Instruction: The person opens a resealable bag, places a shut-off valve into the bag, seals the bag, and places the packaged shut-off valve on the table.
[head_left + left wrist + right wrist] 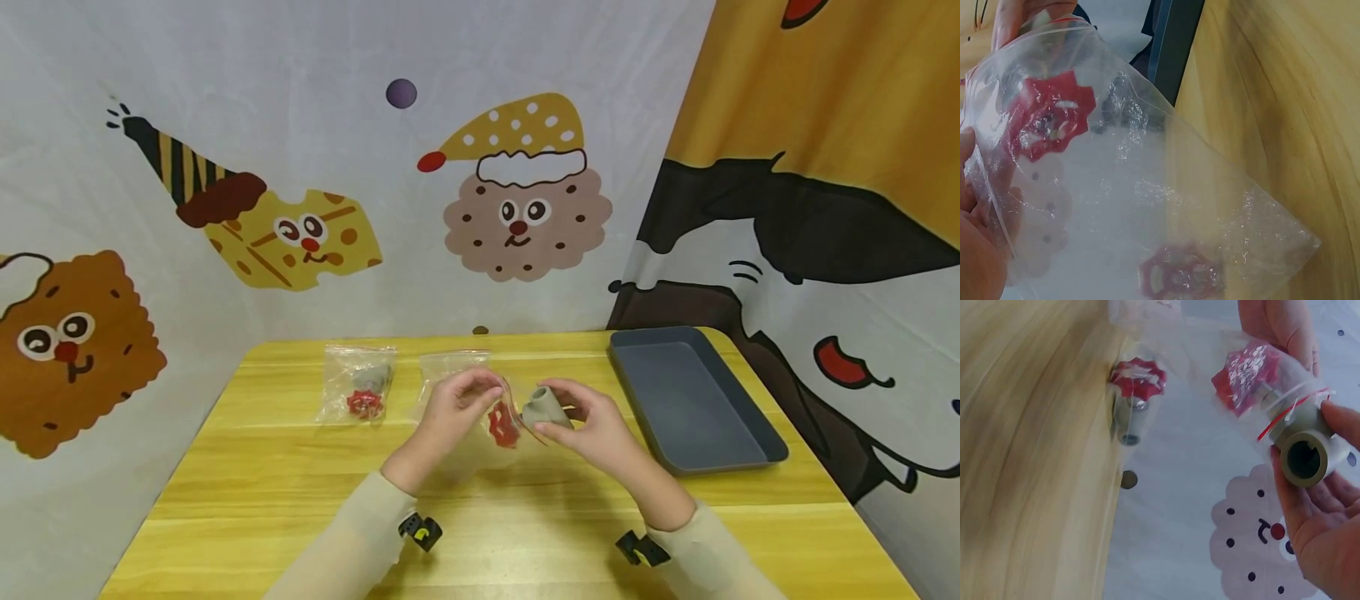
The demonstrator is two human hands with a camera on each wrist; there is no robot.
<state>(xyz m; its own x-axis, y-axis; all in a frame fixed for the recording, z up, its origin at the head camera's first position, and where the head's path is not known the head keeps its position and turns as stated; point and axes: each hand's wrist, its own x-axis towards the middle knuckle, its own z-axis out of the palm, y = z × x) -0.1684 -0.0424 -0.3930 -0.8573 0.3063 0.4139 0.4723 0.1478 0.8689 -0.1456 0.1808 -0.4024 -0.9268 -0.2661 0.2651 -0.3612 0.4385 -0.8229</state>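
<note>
My right hand (600,421) grips the grey body of a valve (1297,447), thumb on one side and fingers on the other. The valve's grey pipe end sticks out of a clear zip bag (1129,181) with a red-lined mouth. Its red handwheel (1057,115) is still inside the plastic. My left hand (453,404) pinches the bag's edge near the mouth, with thumb and fingers together. Both hands are held up over the wooden table (300,500). Part of the valve body is hidden by the right fingers.
Another bagged valve (365,396), grey with a red handwheel, lies on the table to the left. A further clear bag (450,364) lies behind my left hand. At the right stands a dark grey tray (701,408). A printed curtain (420,250) hangs behind the table.
</note>
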